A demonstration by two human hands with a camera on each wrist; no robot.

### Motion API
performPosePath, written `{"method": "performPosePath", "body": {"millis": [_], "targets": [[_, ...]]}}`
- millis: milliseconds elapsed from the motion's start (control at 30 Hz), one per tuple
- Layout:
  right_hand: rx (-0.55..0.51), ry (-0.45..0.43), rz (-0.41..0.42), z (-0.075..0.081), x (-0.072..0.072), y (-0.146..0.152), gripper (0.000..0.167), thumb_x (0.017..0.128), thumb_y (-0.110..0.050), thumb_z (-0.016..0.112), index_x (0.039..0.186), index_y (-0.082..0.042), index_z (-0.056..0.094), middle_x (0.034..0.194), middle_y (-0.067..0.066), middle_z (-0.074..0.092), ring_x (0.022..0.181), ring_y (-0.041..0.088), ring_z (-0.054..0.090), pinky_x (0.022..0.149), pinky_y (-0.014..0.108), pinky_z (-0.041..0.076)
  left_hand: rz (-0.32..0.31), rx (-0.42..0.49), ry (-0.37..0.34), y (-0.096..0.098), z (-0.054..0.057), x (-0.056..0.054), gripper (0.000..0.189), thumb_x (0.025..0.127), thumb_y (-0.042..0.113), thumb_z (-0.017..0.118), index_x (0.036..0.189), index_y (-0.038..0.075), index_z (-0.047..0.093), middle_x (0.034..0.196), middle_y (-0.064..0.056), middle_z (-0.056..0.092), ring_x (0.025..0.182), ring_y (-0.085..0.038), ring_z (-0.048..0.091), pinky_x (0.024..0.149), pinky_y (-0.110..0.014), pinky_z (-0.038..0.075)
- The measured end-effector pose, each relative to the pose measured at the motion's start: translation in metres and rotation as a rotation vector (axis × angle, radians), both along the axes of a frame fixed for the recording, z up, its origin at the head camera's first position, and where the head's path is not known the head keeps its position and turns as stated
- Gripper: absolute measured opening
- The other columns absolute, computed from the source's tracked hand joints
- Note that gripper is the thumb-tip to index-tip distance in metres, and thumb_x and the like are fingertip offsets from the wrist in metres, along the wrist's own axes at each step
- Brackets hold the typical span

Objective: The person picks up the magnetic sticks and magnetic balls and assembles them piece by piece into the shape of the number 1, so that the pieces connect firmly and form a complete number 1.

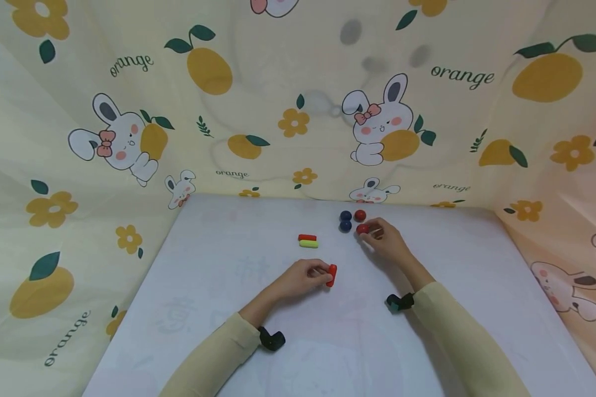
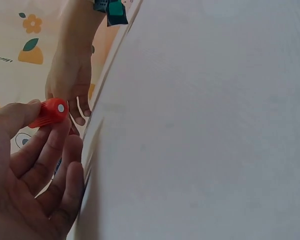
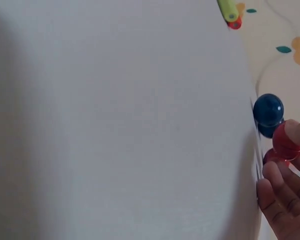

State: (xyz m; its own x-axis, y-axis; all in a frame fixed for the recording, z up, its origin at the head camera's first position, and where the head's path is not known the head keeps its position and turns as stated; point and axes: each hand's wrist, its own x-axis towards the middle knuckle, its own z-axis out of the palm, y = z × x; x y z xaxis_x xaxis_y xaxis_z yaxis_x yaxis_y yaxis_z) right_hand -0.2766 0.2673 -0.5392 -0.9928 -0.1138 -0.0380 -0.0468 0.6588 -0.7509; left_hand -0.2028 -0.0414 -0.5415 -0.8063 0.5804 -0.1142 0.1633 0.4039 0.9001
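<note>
My left hand [image 1: 303, 277] pinches a short red stick [image 1: 331, 275] between thumb and fingers, over the middle of the white table. In the left wrist view, the red stick [image 2: 51, 112] shows ribbed sides and a white dot on its end. Farther back and to the right, my right hand [image 1: 386, 241] holds a glossy red ball [image 1: 361, 229]; the thumb lies on this red ball [image 3: 287, 142] in the right wrist view. Just behind it is another red ball [image 1: 360, 215]. Two dark blue balls, one in front [image 1: 345, 226] and one behind [image 1: 345, 215], are immediately left of the red ones.
A red stick [image 1: 307, 237] and a yellow-green stick [image 1: 308, 243] lie side by side, left of the balls. The white tabletop [image 1: 218, 309] meets a patterned cloth [image 1: 268, 99] at the back and sides. Each wrist carries a dark camera mount.
</note>
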Motion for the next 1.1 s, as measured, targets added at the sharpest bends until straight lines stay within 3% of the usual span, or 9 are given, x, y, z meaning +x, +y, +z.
{"method": "performPosePath", "body": {"millis": [233, 600, 1100], "targets": [[-0.067, -0.002, 0.020, 0.001, 0.009, -0.001, 0.046, 0.103, -0.026, 0.074, 0.141, -0.006, 0.058, 0.133, 0.017, 0.067, 0.121, 0.036, 0.064, 0.101, 0.051, 0.054, 0.001, 0.011, -0.020, 0.000, -0.006, -0.005, 0.027, 0.105, 0.033, 0.073, 0.126, 0.016, 0.075, 0.105, 0.008, 0.076, 0.095, -0.011, 0.068, 0.089, -0.029, 0.055], [-0.167, -0.044, 0.052, 0.005, 0.026, -0.008, 0.047, 0.103, -0.027, 0.075, 0.143, -0.009, 0.058, 0.129, 0.017, 0.069, 0.111, 0.032, 0.068, 0.083, 0.029, 0.057, 0.010, -0.008, -0.045, -0.001, -0.005, -0.010, 0.029, 0.105, 0.032, 0.072, 0.128, 0.014, 0.074, 0.105, 0.005, 0.076, 0.095, -0.012, 0.067, 0.087, -0.028, 0.054], [-0.309, -0.096, 0.109, 0.000, 0.050, -0.027, 0.047, 0.105, -0.025, 0.074, 0.145, -0.008, 0.057, 0.129, 0.019, 0.073, 0.109, 0.033, 0.073, 0.089, 0.025, 0.055, 0.037, -0.043, -0.032, 0.004, -0.010, -0.012, 0.025, 0.104, 0.029, 0.073, 0.125, 0.014, 0.076, 0.103, 0.006, 0.076, 0.091, -0.011, 0.067, 0.087, -0.028, 0.054]]}}
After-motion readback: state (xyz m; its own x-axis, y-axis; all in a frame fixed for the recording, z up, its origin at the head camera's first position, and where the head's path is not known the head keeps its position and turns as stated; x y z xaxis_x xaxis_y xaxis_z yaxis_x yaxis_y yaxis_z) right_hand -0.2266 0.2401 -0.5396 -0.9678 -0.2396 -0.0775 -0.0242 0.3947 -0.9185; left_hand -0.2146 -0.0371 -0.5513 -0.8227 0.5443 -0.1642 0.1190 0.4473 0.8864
